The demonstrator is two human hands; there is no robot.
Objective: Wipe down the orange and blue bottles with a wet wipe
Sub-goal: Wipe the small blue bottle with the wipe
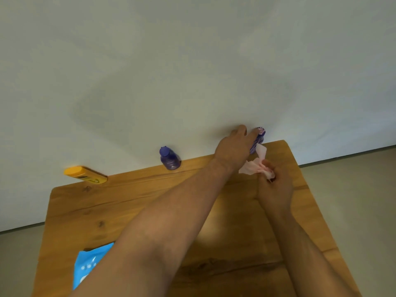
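Wooden table (128, 211), orange bottle (85, 175) at far-left corner, blue bottle (169, 158) on far edge, blue wipes pack (90, 264) near-left

Left arm stretched forward, left hand (233, 148) gripping; right hand (275, 189) just beside, fingers curled.

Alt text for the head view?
The left hand holds a blue plastic bottle at the back of the wooden table while the right hand grips a crumpled pale wet wipe beside it. A second blue bottle and an orange bottle sit further left.

Before us a plain white wall (192, 61), our wooden table (128, 211) set close to it, knots and grain in its top, grey floor (353, 179) either side, soft even light
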